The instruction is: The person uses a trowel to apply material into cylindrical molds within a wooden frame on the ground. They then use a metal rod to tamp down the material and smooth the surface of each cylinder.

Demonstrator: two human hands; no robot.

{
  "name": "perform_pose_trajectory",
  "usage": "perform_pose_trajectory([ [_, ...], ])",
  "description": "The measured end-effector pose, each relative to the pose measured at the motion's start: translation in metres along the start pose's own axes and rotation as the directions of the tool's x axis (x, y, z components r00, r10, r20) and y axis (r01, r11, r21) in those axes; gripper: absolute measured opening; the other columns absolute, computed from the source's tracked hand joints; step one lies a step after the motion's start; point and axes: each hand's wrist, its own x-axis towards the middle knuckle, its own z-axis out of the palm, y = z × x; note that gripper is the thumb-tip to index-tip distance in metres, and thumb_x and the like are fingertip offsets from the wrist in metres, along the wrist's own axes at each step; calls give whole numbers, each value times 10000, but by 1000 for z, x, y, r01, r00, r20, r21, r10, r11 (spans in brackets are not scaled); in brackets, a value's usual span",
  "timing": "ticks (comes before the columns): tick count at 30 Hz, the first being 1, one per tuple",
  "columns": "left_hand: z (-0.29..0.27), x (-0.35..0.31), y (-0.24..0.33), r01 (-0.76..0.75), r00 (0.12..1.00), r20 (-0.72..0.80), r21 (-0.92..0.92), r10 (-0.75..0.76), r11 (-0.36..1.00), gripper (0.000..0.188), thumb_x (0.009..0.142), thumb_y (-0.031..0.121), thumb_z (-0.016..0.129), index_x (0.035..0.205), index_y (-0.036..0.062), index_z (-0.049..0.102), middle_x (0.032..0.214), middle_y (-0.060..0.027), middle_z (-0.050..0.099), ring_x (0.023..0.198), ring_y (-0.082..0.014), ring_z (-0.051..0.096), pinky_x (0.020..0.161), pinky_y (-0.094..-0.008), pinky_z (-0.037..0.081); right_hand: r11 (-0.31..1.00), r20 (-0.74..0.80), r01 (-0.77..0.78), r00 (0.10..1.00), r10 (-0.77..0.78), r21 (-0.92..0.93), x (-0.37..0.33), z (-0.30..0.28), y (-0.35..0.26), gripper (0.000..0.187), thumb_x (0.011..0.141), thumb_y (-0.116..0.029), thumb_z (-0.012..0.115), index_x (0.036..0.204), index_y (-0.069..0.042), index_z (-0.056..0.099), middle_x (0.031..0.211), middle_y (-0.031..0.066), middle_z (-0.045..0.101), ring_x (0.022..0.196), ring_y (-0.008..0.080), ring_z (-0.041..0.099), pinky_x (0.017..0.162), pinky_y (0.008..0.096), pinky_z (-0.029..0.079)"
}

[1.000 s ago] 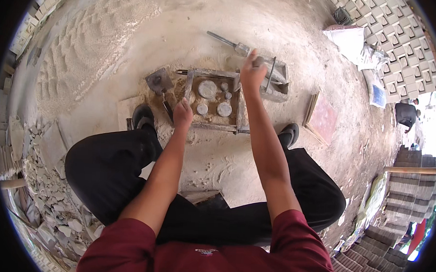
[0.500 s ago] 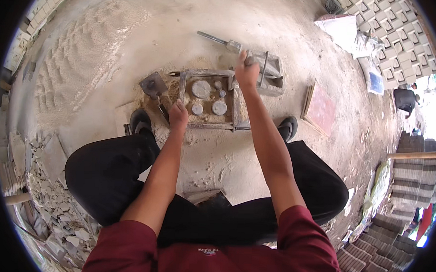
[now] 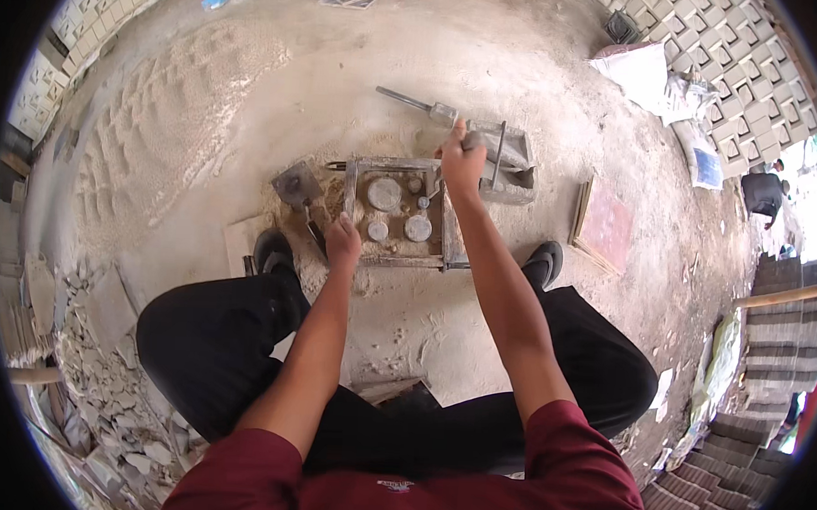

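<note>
Between my feet lies a shallow moulding frame (image 3: 349, 187) packed with brown sand. Several round grey discs of different sizes sit in the sand, including a large disc (image 3: 384, 194) and a smaller disc (image 3: 418, 228). My left hand (image 3: 343, 240) is closed at the frame's near left corner, its thumb pointing up. My right hand (image 3: 463, 169) is closed around a hand tool with a dark rounded handle end (image 3: 473, 140). The tool's thin bent metal shaft (image 3: 436, 191) reaches down over the sand by a small disc (image 3: 424, 202). My fingers hide the tool's middle.
Left of the frame lies a square-bladed shovel (image 3: 297, 184). A grey tray (image 3: 510, 188) with a bar across it stands at the far right, a long-handled mallet-like tool (image 3: 415, 102) beyond. Reddish boards (image 3: 603, 225) lie right; a sand heap (image 3: 173, 108) spreads left.
The view has tipped, so the scene sits lower. My right hand has come slightly nearer the frame, and the tool's thin shaft now shows over the sand. My left hand stays at the corner.
</note>
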Motion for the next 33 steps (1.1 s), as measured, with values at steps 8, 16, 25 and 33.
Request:
perform_pose_trajectory([
  [8, -19, 7, 9, 133, 988, 87, -54, -128, 990, 560, 994, 351, 281, 886, -77, 626, 848, -304, 619, 858, -488, 579, 766, -538, 445, 994, -145, 30, 988, -44, -101, 6, -15, -20, 409, 969, -274, 499, 725, 48, 559, 546, 204, 558, 531, 376, 575, 536, 427, 445],
  [16, -18, 5, 7, 207, 968, 154, -49, -197, 977, 564, 991, 386, 281, 998, -59, 626, 949, -319, 615, 947, -480, 569, 822, -538, 437, 930, -192, 35, 975, -113, -367, -11, -21, -17, 417, 968, -279, 498, 755, 55, 626, 575, 201, 570, 513, 351, 568, 522, 411, 442],
  [25, -25, 5, 13, 263, 943, 223, -41, -248, 964, 560, 994, 397, 266, 1038, -42, 611, 974, -304, 614, 956, -475, 560, 833, -538, 431, 973, -7, -17, 1000, 16, -229, 0, -18, -24, 500, 963, -270, 543, 553, -9, 427, 428, 119, 445, 391, 182, 442, 424, 385, 345],
  [33, -26, 3, 16, 190, 978, 112, -98, -179, 977, 588, 993, 397, 274, 936, -74, 622, 891, -304, 621, 892, -485, 572, 791, -533, 440, 937, -33, 104, 992, -122, -334, -4, -7, -20, 331, 909, -251, 560, 702, -7, 645, 687, 241, 609, 635, 425, 575, 677, 507, 422],
])
